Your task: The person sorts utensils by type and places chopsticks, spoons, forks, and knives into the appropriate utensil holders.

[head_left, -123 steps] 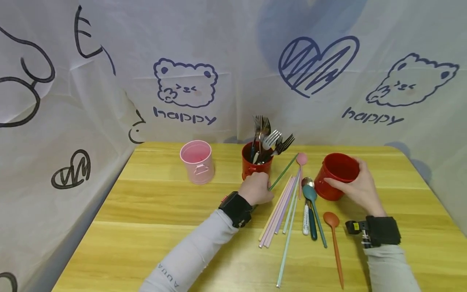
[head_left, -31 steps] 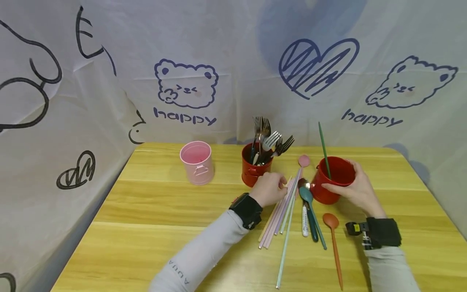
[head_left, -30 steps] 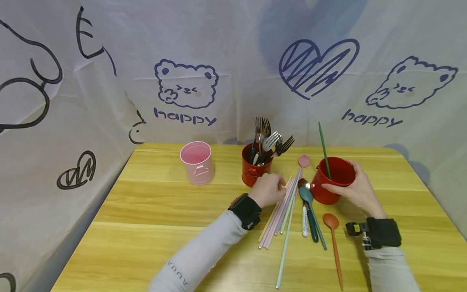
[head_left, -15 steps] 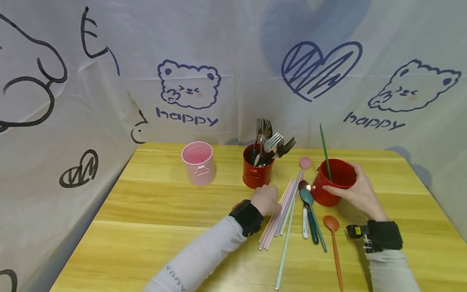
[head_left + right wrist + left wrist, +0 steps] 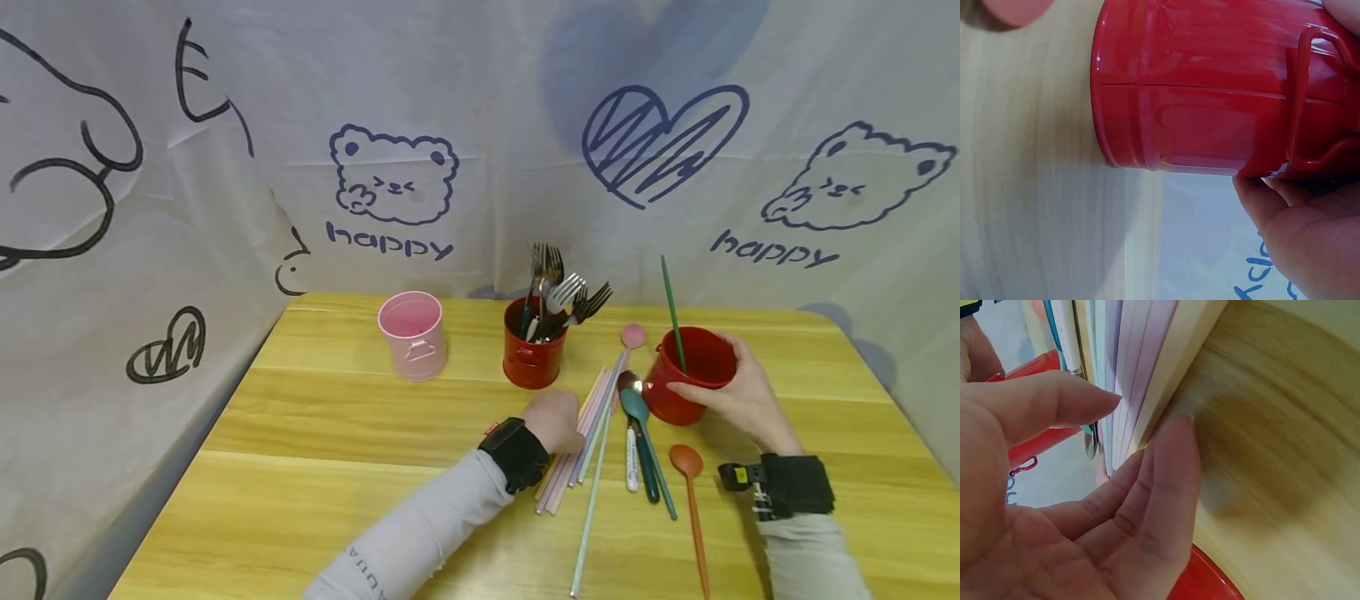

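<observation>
My left hand [image 5: 553, 421] is at the left side of a bundle of pastel chopsticks [image 5: 597, 408] on the table. In the left wrist view its thumb [image 5: 1094, 400] overlaps the pink and purple chopsticks, while the fingers [image 5: 1172, 469] lie by the yellow chopstick [image 5: 1188, 356], with a gap between thumb and fingertips. On the right, my right hand [image 5: 753, 404] grips a red bucket [image 5: 667, 400], thumb over the rim and fingers round its side. The bucket tilts a little. A green chopstick [image 5: 672, 308] leans inside it. A wire handle [image 5: 1304, 94] shows in the right wrist view.
Behind my left hand stands another red bucket [image 5: 528, 367] full of forks [image 5: 566, 292], with a pink bucket [image 5: 417, 358] farther left. Between the hands lie a teal spoon [image 5: 636, 407] and metal spoons; a pink spoon [image 5: 633, 336] lies behind, an orange spoon [image 5: 687, 460] in front.
The green chopstick has gone from the table, by my left hand, into the right red bucket. Since then my left hand has come down toward me along the chopstick bundle. The right hand keeps its hold.
</observation>
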Demonstrator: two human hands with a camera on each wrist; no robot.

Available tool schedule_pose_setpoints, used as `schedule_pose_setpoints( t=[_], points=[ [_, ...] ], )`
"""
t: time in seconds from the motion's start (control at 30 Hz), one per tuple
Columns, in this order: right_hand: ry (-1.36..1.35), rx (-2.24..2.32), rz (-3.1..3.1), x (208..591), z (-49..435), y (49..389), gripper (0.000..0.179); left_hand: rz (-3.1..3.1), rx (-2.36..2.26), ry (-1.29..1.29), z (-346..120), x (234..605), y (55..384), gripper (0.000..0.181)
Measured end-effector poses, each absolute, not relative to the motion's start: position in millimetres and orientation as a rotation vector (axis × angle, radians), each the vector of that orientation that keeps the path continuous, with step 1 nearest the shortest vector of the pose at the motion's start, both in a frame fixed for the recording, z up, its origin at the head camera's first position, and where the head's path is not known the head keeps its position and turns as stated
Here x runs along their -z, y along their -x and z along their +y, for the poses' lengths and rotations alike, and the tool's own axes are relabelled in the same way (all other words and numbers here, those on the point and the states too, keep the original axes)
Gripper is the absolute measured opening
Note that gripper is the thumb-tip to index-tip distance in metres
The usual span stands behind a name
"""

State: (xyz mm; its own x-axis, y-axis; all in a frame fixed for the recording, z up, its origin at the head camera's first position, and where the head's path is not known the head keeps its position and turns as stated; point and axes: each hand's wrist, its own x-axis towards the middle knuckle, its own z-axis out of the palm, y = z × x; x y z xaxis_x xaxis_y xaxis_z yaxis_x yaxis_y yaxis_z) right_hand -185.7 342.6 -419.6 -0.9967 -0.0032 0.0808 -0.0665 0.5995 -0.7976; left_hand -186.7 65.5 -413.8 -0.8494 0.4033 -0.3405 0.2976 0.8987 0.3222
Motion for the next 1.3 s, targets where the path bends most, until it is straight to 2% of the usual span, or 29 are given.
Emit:
schedule_pose_setpoints(
  t=[0.2,0.4,0.7,1.3],
  points=[
    [-0.07,-1.361,-2.731,421.1,343.0,188.0,0.09,2.649,-0.364,-0.502,68.2,414.8,186.2,0.034],
    [-0.066,-1.358,-2.741,420.7,342.5,188.4,0.09,2.689,-0.327,-0.481,71.3,416.0,183.9,0.026],
    [-0.039,-1.355,-2.745,419.8,342.2,186.1,0.091,2.704,-0.321,-0.484,73.1,418.2,182.8,0.034],
    [-0.05,-1.35,-2.732,422.1,341.7,187.4,0.09,2.688,-0.354,-0.441,73.6,421.1,184.3,0.033]
  ],
)
